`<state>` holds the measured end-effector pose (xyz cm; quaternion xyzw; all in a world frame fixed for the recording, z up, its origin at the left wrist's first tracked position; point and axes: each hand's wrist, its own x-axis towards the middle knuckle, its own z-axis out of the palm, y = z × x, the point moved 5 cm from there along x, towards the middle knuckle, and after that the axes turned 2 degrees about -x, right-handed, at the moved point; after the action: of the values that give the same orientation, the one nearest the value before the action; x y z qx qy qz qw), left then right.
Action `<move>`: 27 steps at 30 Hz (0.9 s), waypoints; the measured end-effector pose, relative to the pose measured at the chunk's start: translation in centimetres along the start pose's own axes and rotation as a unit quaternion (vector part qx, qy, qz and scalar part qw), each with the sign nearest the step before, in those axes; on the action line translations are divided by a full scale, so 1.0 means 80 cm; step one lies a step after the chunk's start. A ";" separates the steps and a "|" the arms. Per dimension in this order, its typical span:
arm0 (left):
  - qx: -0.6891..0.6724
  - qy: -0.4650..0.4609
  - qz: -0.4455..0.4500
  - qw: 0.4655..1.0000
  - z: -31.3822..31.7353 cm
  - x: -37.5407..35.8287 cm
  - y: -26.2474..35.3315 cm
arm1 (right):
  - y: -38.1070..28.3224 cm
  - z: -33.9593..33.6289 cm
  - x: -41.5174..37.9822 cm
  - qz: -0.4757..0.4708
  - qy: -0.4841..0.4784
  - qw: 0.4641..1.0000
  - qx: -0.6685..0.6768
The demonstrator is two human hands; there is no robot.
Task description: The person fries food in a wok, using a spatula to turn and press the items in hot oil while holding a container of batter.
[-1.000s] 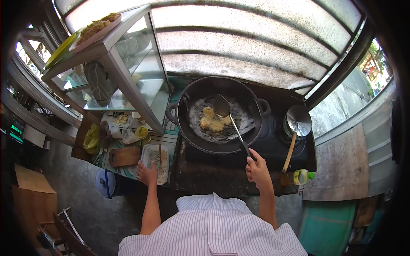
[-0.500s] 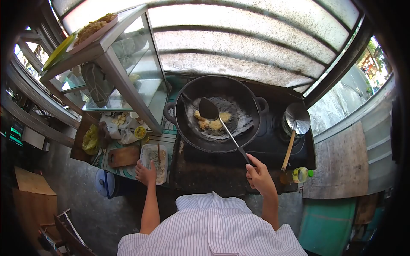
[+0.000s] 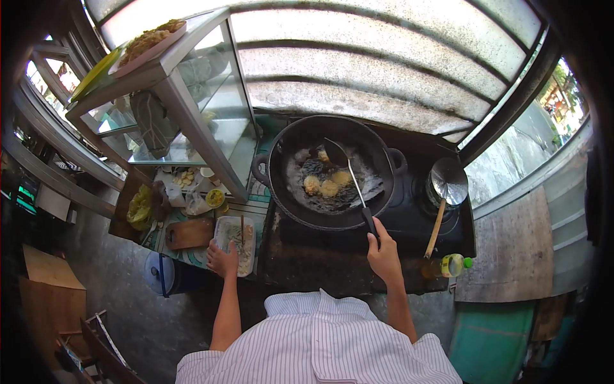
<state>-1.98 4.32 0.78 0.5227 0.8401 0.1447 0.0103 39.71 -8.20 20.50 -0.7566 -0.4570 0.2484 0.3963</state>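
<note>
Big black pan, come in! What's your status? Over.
Right hand gripping spatula. Left hand at the white tub. Fried pieces in the pan. Nothing visibly blocking the spatula.

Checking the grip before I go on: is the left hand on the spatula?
No, only the right hand grips the spatula, while the left hand is at the side of the tub.

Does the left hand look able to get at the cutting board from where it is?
Probably yes: the left hand is at the tub's near left side, and the cutting board lies close by to the left, with nothing visible on top of it or blocking the way.
</note>
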 end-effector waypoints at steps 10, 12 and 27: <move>0.004 0.011 0.006 1.000 0.001 0.000 0.000 | -0.008 -0.048 -0.046 0.179 -0.100 0.964 0.167; 0.003 0.008 0.006 1.000 -0.002 0.000 0.001 | -0.007 -0.051 -0.056 0.168 -0.114 0.966 0.161; -0.004 -0.001 0.004 1.000 -0.002 0.000 0.001 | 0.023 -0.016 -0.051 0.263 -0.079 0.944 0.180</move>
<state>-1.93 4.29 0.94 0.5265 0.8372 0.1473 0.0124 39.70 -12.82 19.78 -0.7435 -0.2194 0.4814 0.4092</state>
